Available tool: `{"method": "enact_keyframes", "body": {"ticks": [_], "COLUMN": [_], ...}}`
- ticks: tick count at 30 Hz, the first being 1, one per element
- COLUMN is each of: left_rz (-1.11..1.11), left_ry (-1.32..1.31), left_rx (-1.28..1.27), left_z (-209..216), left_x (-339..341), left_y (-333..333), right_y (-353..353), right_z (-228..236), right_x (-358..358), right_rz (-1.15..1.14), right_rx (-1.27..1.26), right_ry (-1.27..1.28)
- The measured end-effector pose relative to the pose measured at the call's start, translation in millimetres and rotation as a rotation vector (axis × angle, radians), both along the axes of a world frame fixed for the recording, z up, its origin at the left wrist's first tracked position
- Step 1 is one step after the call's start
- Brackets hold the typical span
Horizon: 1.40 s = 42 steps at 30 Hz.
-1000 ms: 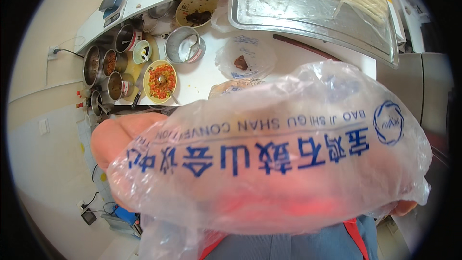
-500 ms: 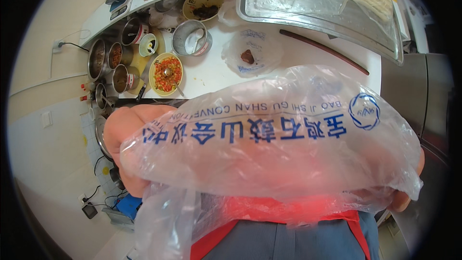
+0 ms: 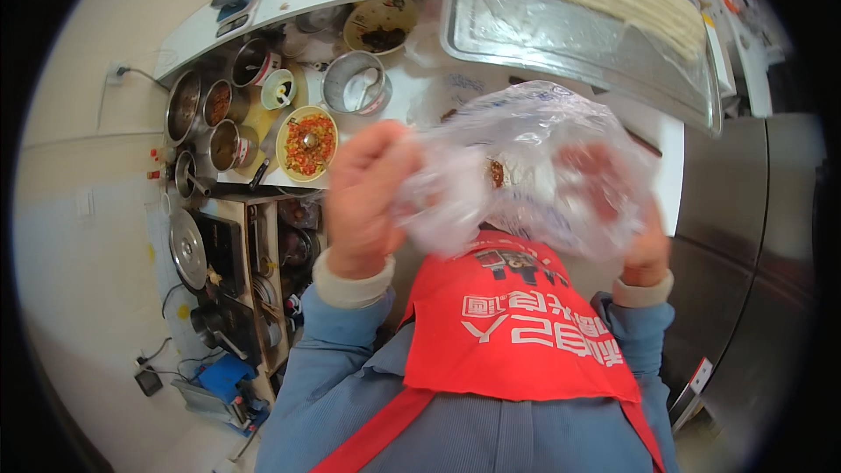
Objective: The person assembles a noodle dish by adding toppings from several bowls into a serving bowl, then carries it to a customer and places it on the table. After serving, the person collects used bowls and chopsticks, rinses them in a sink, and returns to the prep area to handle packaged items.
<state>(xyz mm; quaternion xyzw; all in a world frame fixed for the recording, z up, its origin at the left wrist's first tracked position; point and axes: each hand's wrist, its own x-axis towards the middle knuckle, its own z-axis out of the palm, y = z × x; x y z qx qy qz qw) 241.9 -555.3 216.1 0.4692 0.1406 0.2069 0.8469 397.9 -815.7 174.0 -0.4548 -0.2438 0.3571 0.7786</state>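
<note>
A clear plastic bag (image 3: 543, 123) with blue print is stretched between my two hands above the front of the white counter. My left hand (image 3: 372, 184) is closed on the bag's left side, with a bunch of film beside its fingers. At the other end my right hand (image 3: 644, 245) grips the bag; its fingers show blurred through the film. A small dark brown piece (image 3: 497, 173) shows in the gap between my hands, at the bag's edge; whether it lies in the bag or beneath it I cannot tell. Behind, another plastic bag (image 3: 462, 83) lies flat, mostly covered.
A metal tray (image 3: 578, 57) with long pale dough strips under film stands at the back right. To the left are a bowl of chopped red-and-green peppers (image 3: 308, 144), a metal pot with white powder (image 3: 355, 83) and several other pots. A steel fridge (image 3: 723, 201) stands right.
The bag has moved away from my head, down toward the counter, and is now gathered rather than spread wide. My hands have come closer together, and the red apron now shows below.
</note>
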Motion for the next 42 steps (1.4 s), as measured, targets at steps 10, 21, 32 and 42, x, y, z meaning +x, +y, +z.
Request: {"method": "enact_keyframes", "body": {"ticks": [10,21,32,42], "left_rz": [-0.037,-0.422,-0.516,-0.372], "left_ry": [-0.06,0.563,0.336,-0.272], "left_rx": [1.047,-0.287,-0.307,1.622], "left_z": [-80.1,-198.8,-166.9,-132.7], "left_x": [29.1,6.1,32.2,36.2], "left_y": [-90.4,-32.0,-64.8,-93.8], "right_y": [45.3,46.3,54.3,0.0], "right_z": [-143.8,-158.0,-145.6,-175.7], "right_x": [-30.5,8.6,-19.0,-5.2], "right_rz": [0.028,-0.234,-0.493,-0.655], "right_rx": [-0.161,0.073,-0.182,-0.072], "right_ry": [0.252,0.907,0.609,0.837]}}
